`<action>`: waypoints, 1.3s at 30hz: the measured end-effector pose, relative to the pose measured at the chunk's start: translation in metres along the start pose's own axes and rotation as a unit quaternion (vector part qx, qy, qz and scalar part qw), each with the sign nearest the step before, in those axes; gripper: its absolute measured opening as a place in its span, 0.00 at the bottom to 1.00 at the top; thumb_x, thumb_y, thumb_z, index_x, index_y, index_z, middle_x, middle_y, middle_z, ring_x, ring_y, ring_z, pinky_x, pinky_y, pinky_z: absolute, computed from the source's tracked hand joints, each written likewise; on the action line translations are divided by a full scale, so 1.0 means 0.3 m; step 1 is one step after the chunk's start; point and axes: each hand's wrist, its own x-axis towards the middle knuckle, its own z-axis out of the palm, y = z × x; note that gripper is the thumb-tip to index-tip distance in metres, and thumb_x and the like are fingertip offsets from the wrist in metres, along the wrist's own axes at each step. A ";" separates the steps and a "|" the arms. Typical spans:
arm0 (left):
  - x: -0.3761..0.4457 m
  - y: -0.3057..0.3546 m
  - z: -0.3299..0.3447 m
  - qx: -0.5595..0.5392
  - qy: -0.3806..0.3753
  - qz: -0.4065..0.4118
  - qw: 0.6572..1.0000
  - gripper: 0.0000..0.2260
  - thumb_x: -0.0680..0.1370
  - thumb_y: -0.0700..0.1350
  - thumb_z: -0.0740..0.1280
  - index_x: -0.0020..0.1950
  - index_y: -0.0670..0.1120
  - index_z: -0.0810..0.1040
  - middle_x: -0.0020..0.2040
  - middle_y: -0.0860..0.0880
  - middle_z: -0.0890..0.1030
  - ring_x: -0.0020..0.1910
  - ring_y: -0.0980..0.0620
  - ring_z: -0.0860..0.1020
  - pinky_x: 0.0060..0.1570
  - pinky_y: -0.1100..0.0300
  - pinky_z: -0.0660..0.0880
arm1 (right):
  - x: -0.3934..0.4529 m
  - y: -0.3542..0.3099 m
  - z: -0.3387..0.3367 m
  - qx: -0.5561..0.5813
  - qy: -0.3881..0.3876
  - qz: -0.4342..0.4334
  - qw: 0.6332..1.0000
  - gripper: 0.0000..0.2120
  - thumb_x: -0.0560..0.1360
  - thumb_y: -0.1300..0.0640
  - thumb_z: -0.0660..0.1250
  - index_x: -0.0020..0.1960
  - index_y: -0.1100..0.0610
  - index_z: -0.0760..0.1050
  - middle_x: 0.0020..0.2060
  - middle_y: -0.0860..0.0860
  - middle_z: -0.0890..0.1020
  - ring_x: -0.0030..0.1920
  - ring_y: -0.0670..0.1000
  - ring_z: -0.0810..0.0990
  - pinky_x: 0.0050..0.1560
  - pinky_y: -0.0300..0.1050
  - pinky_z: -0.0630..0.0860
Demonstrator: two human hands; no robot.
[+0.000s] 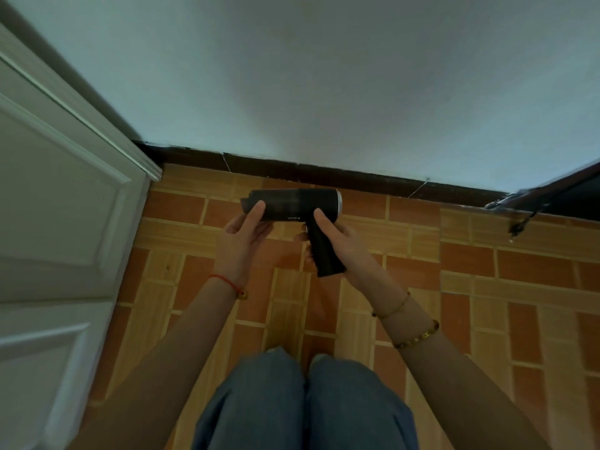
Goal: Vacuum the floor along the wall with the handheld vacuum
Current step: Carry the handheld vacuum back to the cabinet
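- On the far left we see a white door (58, 203) with raised panels. It reaches down to the floor.
- Next to the door, a dark strip (292, 172) runs along the bottom of the pale wall (324, 76).
- The floor (487, 271) has orange and tan tiles that look like little bricks.
- Our left hand (242, 233) is closed on the front end of the handheld vacuum (292, 205). The thumb lies on top of the black tube, and the palm is under it.
- There is a thin red string (224, 280) around our left wrist.
- The vacuum is black, with a silver ring at its right end. Its tube lies sideways, with the mouth end pointing left at the door. We hold it up in the air, over the tiles, near the dark strip and the wall.
- Its handle points down from the tube and leans toward us.
- Our right hand (337, 241) is wrapped around that handle. The thumb rests up near where the handle joins the tube.
- Two gold bracelets (415, 334) sit on our right arm.
- Down at the bottom, between our arms, we see our knees in blue jeans (292, 401).
- On the far right, a dark cord (522, 222) with a plug lies on the tiles by a dark edge at the corner. We cannot tell what that dark edge is.
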 end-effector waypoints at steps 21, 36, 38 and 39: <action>-1.409 1.362 0.288 -0.028 0.000 0.022 0.999 0.05 0.80 0.43 0.67 0.54 0.45 0.81 0.44 0.48 0.87 0.47 0.54 0.85 0.45 0.66 0.80 | -1.539 -1.089 0.359 -0.047 -0.013 -0.038 0.998 0.16 0.78 0.47 0.63 0.50 0.61 0.78 0.36 0.53 0.85 0.34 0.53 0.81 0.37 0.43 0.80; -1.585 1.455 0.299 -0.071 0.023 0.018 0.997 0.09 0.79 0.44 0.68 0.56 0.41 0.80 0.47 0.44 0.87 0.48 0.52 0.86 0.42 0.65 0.80 | -1.685 -1.166 0.391 -0.081 -0.025 -0.054 0.995 0.12 0.79 0.48 0.62 0.47 0.57 0.76 0.28 0.46 0.84 0.32 0.49 0.81 0.32 0.35 0.79; -1.589 1.455 0.291 -0.081 0.039 0.021 0.996 0.13 0.78 0.45 0.69 0.60 0.40 0.80 0.52 0.41 0.86 0.52 0.49 0.85 0.45 0.64 0.81 | -1.685 -1.173 0.394 -0.088 -0.038 -0.056 0.994 0.12 0.79 0.48 0.62 0.47 0.57 0.75 0.28 0.45 0.83 0.30 0.47 0.80 0.32 0.35 0.79; -1.593 1.455 0.285 -0.084 0.044 0.026 0.995 0.16 0.78 0.46 0.69 0.62 0.39 0.79 0.54 0.41 0.85 0.54 0.48 0.84 0.47 0.63 0.81 | -1.683 -1.176 0.394 -0.089 -0.046 -0.058 0.993 0.12 0.79 0.48 0.62 0.47 0.57 0.75 0.28 0.45 0.83 0.30 0.47 0.80 0.32 0.36 0.78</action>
